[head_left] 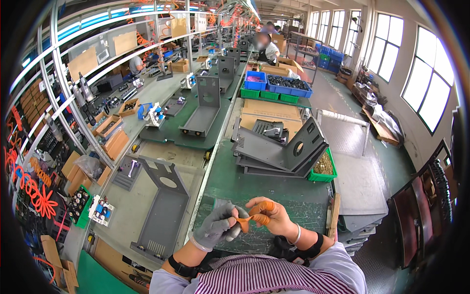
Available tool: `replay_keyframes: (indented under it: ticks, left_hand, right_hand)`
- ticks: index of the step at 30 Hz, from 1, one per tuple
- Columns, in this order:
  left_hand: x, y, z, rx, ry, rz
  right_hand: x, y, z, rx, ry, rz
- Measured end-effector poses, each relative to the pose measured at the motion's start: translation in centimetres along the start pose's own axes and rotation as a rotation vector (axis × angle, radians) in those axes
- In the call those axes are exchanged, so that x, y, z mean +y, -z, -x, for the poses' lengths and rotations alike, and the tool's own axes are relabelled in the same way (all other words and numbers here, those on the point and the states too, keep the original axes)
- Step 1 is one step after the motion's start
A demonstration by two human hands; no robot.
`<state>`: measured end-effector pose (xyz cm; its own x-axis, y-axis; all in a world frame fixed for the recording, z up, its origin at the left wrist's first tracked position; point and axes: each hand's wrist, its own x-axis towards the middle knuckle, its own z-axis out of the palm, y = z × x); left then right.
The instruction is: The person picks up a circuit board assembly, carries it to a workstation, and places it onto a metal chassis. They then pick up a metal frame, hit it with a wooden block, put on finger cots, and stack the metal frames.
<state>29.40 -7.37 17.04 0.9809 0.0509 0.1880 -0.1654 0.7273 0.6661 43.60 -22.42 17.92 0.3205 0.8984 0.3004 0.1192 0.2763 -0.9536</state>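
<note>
My left hand [215,226], in a grey glove, is closed in front of my body near the bench's front edge. Close beside it is my bare right hand [278,219], with orange finger cots [263,208] over some of its fingers. Between the two hands a loose orange rubber finger cot [243,224] is stretched, pinched from both sides. Beyond the hands, bent grey sheet-metal panels [279,149] with round holes are stacked on the green bench [220,188]. To the left, another L-shaped grey metal panel [164,215] lies on the conveyor line.
A green bin of small brass-coloured parts [324,166] stands right of the stack. Blue bins [289,86] stand farther back. Small cartons [108,126] and a green bin of black parts [78,206] line the left side. Co-workers, including one person [268,50], are at the far end.
</note>
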Motion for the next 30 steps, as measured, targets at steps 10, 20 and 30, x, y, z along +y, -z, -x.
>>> replay_keyframes:
  ticks: [10,20,30]
  left_hand:
    - [-1.9,1.8,-0.4,0.195,-0.301,-0.768]
    - [-1.9,-0.5,-1.0,0.311,-0.08,-0.393]
    - [-3.6,-1.0,-2.5,0.19,-0.185,-0.375]
  right_hand:
    - [-1.2,-0.3,0.4,-0.138,-0.284,-0.238]
    - [-1.1,0.0,0.4,-0.326,-0.397,-0.679]
    - [-1.0,0.6,0.9,-0.53,-0.274,-0.803]
